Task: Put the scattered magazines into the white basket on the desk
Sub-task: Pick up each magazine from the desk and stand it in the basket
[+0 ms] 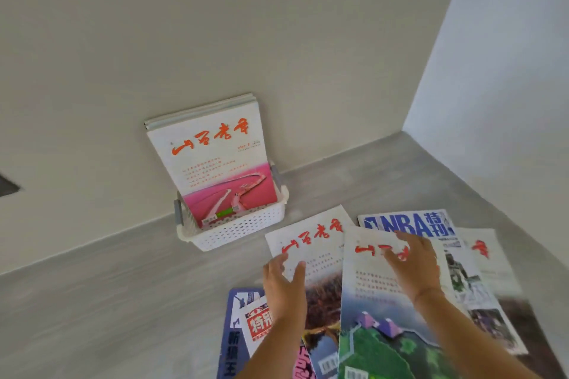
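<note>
Both hands, the left hand (283, 283) and the right hand (412, 264), hover spread wide, holding nothing, over the magazines (385, 286). Best pinch the top one's edge, then stand it upright in the basket (243, 231).

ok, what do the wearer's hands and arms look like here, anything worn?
Both are bare: the left hand and right hand have no gloves, and both forearms show no sleeves up to the frame's bottom edge. No watch, ring or band visible, though the image is a bit blurred. No cables or markings.
</note>
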`<state>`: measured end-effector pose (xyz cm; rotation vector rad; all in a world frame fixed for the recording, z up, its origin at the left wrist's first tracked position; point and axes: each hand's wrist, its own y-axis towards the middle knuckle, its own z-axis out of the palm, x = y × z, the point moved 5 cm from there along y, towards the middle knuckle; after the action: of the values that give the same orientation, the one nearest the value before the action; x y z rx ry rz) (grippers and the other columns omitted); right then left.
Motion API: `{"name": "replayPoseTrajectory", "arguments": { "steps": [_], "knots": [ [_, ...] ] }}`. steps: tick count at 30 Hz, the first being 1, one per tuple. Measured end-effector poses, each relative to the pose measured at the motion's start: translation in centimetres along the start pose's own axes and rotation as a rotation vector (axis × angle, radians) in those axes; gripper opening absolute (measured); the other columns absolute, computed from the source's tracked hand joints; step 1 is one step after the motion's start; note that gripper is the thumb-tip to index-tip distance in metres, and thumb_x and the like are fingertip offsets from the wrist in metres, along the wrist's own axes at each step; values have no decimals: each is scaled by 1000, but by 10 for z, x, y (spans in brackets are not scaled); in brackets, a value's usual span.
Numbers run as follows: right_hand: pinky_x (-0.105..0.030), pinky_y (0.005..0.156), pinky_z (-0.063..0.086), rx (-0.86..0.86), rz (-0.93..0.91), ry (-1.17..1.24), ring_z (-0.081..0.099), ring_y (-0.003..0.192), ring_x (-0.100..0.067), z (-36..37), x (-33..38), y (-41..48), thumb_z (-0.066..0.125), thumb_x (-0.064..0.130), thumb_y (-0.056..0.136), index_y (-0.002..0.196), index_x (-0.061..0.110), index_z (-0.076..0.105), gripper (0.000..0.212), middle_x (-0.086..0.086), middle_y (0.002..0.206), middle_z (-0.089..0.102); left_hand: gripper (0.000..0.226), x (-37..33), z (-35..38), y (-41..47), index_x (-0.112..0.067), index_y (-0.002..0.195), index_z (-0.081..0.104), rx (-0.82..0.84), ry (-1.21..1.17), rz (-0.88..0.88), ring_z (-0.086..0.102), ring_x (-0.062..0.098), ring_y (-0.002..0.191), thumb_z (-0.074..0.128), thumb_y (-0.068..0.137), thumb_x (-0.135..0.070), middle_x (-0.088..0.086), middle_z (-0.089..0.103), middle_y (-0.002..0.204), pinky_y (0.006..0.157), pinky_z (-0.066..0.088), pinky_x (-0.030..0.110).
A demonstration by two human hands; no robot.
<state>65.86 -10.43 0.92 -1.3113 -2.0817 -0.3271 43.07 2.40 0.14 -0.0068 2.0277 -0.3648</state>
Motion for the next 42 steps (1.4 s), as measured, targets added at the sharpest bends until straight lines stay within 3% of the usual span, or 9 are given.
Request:
{"name": "replayPoseTrajectory", "arguments": {
  "steps": [8, 15, 20, 24, 29, 33, 36, 38, 42],
  "knots": [
    [-46, 104, 40, -24, 271, 30, 47, 119, -35, -41, -106, -57, 71, 21, 79, 127, 5, 50, 55, -20, 130, 50, 19, 2, 72, -45, -17, 102, 64, 353, 52, -103, 63, 14, 84, 62, 85, -26, -2, 68, 95, 56, 42, 16],
    [-37, 95, 44, -1, 365, 349, 56, 109, -31, -44, -122, -68, 67, 10, 81, 129, 2, 49, 51, -16, 122, 59, 32, -1, 102, -48, -9, 113, 64, 499, 67, -272, 60, 34, 107, 64, 85, -23, 16, 66, 113, 95, 49, 40],
    [-31, 61, 49, 111, 430, 392, 54, 60, -25, -52, -133, -65, 58, 6, 87, 110, 1, 60, 23, -16, 93, 67, 19, -2, 108, -47, -5, 98, 61, 581, 86, -337, 55, 31, 111, 67, 82, -14, 15, 63, 118, 101, 43, 43],
    [-33, 76, 49, 150, 422, 419, 56, 86, -29, -58, -144, -62, 55, 2, 89, 105, -5, 60, 18, -22, 108, 62, 16, 0, 104, -46, -4, 90, 57, 599, 51, -371, 56, 32, 109, 69, 80, -8, 17, 63, 114, 99, 44, 40],
    [-21, 29, 38, 175, 402, 651, 37, 27, -16, -58, -133, -62, 48, 3, 93, 103, -4, 54, 14, -23, 85, 61, 20, 1, 99, -50, 1, 101, 61, 649, -109, -364, 58, 37, 111, 64, 81, 2, 22, 63, 117, 97, 45, 39],
    [-21, 29, 31, 161, 324, 738, 30, 30, -16, -58, -100, -52, 48, 6, 93, 100, -2, 56, 13, -20, 68, 55, 26, -15, 77, -38, -6, 113, 60, 566, -105, -166, 61, 26, 102, 57, 88, -4, 12, 65, 116, 90, 52, 38],
    [-23, 37, 42, 123, 193, 710, 47, 42, -15, -67, -57, -32, 54, 4, 89, 90, 5, 64, 11, -16, 82, 65, 18, -40, 50, -16, -16, 102, 66, 464, -143, -53, 65, 21, 92, 55, 90, -9, 7, 68, 108, 83, 54, 34],
    [-12, 51, 49, 82, 71, 647, 62, 62, -6, -74, -17, -13, 58, 3, 85, 84, 9, 68, 12, -8, 84, 70, 19, -61, 23, 2, -18, 102, 69, 389, -191, 6, 68, 13, 85, 59, 88, -9, 1, 71, 101, 76, 56, 27],
    [-3, 51, 44, 109, -155, 612, 62, 57, 9, -75, 78, 16, 63, 7, 82, 86, 17, 70, 12, 12, 71, 68, 17, -101, -41, 39, -26, 90, 73, 203, -220, 138, 67, 5, 78, 66, 83, -12, -5, 73, 93, 63, 52, 15]
  ]
}}
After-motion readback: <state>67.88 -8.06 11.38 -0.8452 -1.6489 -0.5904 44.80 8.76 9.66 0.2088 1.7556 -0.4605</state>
